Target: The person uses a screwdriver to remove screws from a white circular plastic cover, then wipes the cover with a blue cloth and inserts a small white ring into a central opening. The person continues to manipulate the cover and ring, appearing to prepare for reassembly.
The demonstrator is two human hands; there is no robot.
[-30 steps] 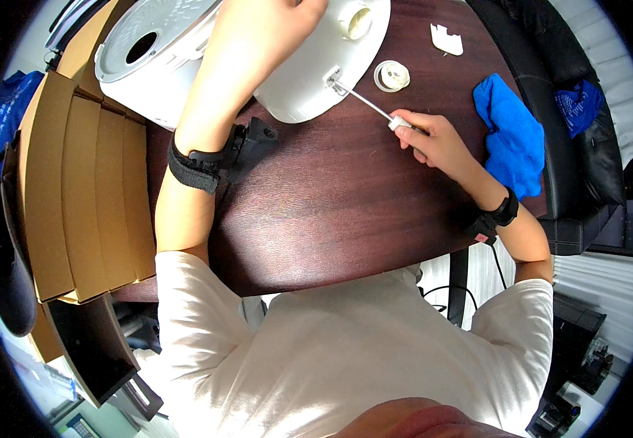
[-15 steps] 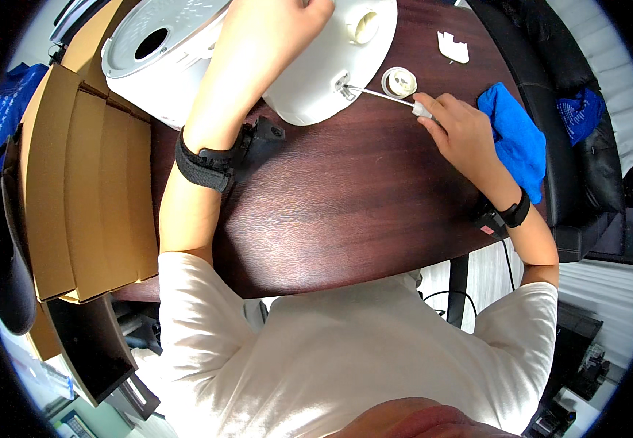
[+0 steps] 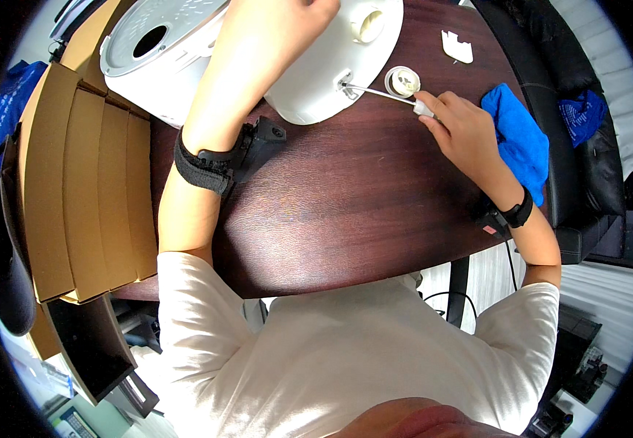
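Observation:
My right hand (image 3: 466, 135) is closed round the white handle of a screwdriver (image 3: 378, 93). Its thin metal shaft points left, and the tip sits in a small recess with metal parts near the edge of a white curved plastic cover (image 3: 305, 102). Over that cover reaches my left hand (image 3: 276, 29), cut off by the upper edge, so its grip is hidden. A round cream-coloured opening (image 3: 368, 27) shows in the cover farther back. To the left stands a white rounded appliance housing (image 3: 159, 91), its grey top pierced by small holes and one large dark hole.
A small round white cap (image 3: 404, 80) lies just beyond the screwdriver handle. Farther back right is a flat white plastic piece (image 3: 457, 47). A blue cloth (image 3: 519, 146) lies beside my right forearm. Cardboard boxes (image 3: 86, 190) flank the dark wooden table (image 3: 345, 219) on the left.
The cover, small parts and right hand appear shifted very slightly to the right in the picture. The screwdriver tip stays in the same recess.

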